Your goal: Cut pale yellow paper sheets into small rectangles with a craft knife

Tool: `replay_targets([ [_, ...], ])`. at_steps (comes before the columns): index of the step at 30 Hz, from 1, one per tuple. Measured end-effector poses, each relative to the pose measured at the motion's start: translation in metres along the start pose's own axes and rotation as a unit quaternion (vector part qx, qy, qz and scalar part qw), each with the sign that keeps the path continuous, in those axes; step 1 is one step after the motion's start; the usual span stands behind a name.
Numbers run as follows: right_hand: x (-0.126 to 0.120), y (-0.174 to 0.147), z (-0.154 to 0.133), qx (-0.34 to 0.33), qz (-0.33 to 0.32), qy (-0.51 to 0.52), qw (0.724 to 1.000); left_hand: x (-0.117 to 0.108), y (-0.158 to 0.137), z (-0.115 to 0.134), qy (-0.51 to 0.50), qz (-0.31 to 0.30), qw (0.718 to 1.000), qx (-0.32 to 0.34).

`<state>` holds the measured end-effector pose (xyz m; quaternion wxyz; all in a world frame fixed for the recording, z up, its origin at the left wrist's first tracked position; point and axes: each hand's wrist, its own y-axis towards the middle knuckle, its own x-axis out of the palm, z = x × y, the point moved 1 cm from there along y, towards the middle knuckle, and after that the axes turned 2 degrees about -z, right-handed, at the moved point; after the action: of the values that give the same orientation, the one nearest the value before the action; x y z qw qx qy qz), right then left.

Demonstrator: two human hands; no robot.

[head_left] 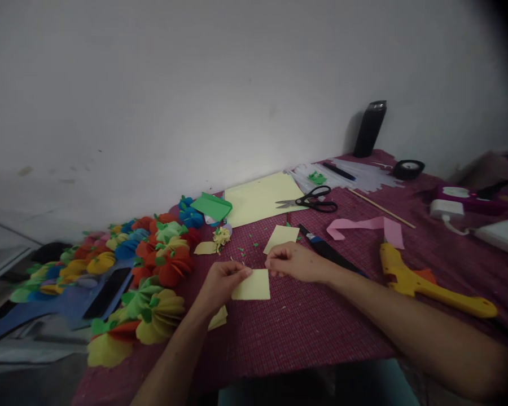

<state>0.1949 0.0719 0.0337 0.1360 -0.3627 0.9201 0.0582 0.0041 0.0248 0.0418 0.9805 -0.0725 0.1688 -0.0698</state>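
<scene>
Nearest are some small yellow papers (219, 319). Just past them is the pale yellow paper square (254, 287), over the dark pink checked cloth (322, 327). It looks light and thin, so it should bend and crease easily; its edges or corners seem best to hold. The left hand (226, 280) pinches its top left corner, thumb on top. The right hand (297, 261) curls by the top right corner, fingertips close together; I can't tell if they grip it. Farther back lies another yellow square (281, 237), then black-handled scissors (301, 201).
</scene>
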Motion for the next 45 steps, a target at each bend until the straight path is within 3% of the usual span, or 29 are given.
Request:
replay_targets([
  [3, 0.004, -0.001, -0.006, -0.029, 0.033, -0.022, 0.999, 0.004, 0.0, 0.007, 0.017, -0.014, 1.0, 0.005],
  [14, 0.01, 0.0, 0.0, -0.046, 0.006, -0.029, 0.998, 0.016, -0.003, 0.016, 0.101, -0.032, 0.994, 0.027],
  [26, 0.004, -0.001, -0.003, -0.038, -0.023, -0.021, 0.999, 0.019, -0.008, 0.024, 0.07, -0.033, 0.997, 0.024],
  [34, -0.005, -0.003, -0.002, -0.052, -0.061, -0.005, 0.997, 0.003, -0.011, 0.028, 0.091, -0.024, 0.995, 0.034],
  [38, -0.01, -0.003, -0.006, -0.046, -0.003, -0.011, 0.999, -0.006, -0.015, 0.034, 0.118, -0.006, 0.992, 0.038],
  [40, -0.006, -0.003, -0.008, -0.06, 0.013, -0.012, 0.998, -0.003, -0.016, 0.036, 0.134, -0.015, 0.99, 0.043],
  [45, 0.007, -0.003, -0.006, -0.084, -0.035, -0.019, 0.996, 0.011, -0.016, 0.036, 0.173, -0.043, 0.983, 0.048],
])
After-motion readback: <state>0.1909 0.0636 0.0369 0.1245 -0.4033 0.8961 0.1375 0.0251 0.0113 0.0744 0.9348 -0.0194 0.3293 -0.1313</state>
